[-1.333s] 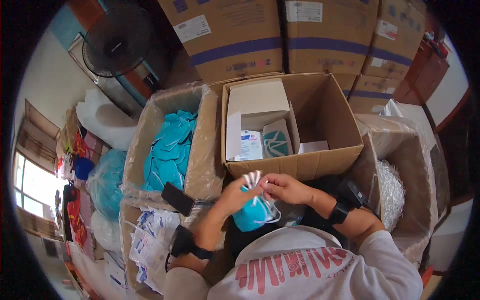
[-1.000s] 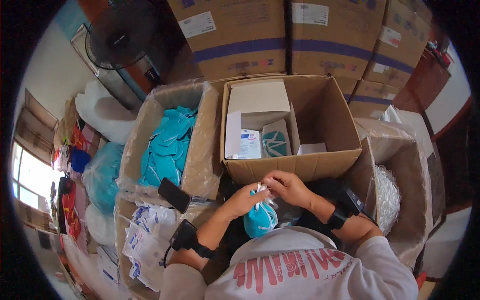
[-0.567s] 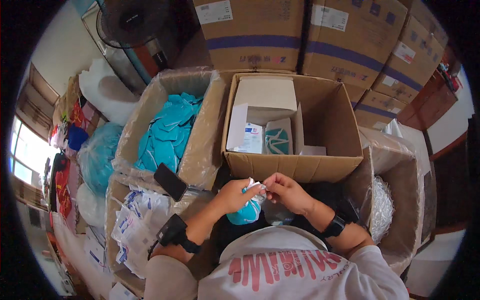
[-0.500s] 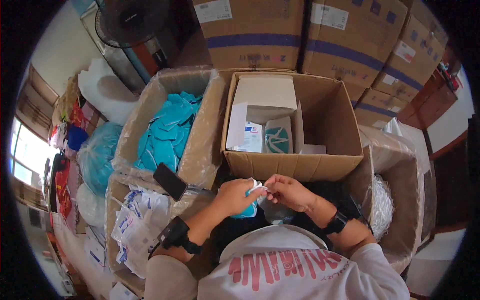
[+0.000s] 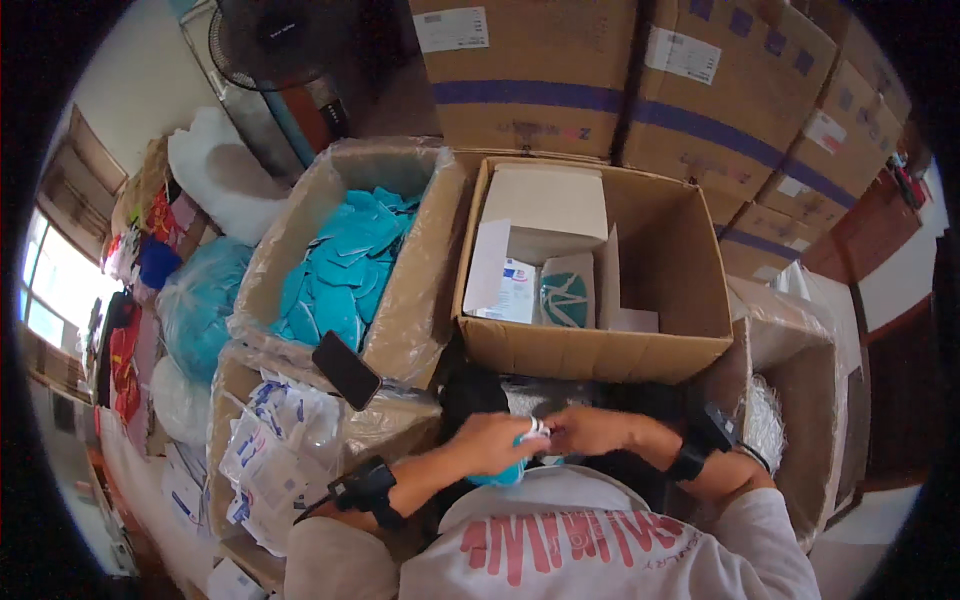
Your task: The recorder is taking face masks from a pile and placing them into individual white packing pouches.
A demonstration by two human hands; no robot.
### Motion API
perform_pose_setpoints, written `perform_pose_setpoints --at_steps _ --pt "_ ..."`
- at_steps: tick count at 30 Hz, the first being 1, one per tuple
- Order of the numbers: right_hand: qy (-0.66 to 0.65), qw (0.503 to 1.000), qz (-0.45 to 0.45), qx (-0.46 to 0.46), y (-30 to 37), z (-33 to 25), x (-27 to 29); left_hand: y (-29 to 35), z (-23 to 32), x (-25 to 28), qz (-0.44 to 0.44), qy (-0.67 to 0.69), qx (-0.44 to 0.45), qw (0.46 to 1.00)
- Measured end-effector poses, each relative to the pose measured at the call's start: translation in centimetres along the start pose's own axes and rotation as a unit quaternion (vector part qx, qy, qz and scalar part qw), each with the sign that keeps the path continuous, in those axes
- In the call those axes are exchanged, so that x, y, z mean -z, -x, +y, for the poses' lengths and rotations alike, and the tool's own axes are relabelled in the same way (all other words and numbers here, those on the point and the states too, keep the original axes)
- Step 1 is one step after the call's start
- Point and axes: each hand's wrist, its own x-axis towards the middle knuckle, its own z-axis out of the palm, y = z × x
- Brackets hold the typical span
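My left hand (image 5: 495,443) is closed on a teal face mask (image 5: 498,474), which hangs below its fingers in front of my shirt. White strap (image 5: 539,428) loops show at that hand's fingertips. My right hand (image 5: 592,430) meets it there, fingers pinched together close to the strap; what they grip is hidden. Beyond the hands, a large cardboard box (image 5: 600,350) holds an open white carton (image 5: 548,190). Inside the carton lie a teal mask with white straps (image 5: 566,298) and a white printed packet (image 5: 517,290).
To the left, a plastic-lined box (image 5: 412,300) holds many teal mask pieces (image 5: 345,262). A black phone (image 5: 346,370) rests on its near edge, above white packets (image 5: 275,440). At right, a box (image 5: 812,420) contains white straps (image 5: 767,425). Stacked cartons (image 5: 540,60) stand behind.
Both hands have come down closer to my body, still together around the mask and strap. The view has shifted slightly, so the boxes sit a little lower and further right.
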Motion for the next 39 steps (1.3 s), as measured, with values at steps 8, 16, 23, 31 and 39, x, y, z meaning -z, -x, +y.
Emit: perform_pose_setpoints --at_steps 8,16,23,31,39 --pt "-0.018 0.999 -0.027 -0.009 2.0 -0.9 -1.3 0.5 1.3 -2.0 -0.055 0.080 0.010 0.995" --pt "-0.199 0.965 -0.097 -0.141 3.6 -2.1 -0.8 0.4 -0.2 -3.7 -0.093 0.275 -0.005 0.957" --pt "-0.041 0.997 -0.056 -0.028 7.5 -3.2 -0.3 2.2 0.1 -5.9 -0.130 0.526 0.118 0.832" --pt "0.143 0.975 0.163 -0.054 4.3 -2.9 -1.8 -0.9 3.3 -4.1 0.077 0.585 0.184 0.786" --pt "0.174 0.968 0.136 -0.115 5.0 -0.7 -3.4 -1.3 1.7 -5.4 0.066 -0.020 -0.025 0.997"
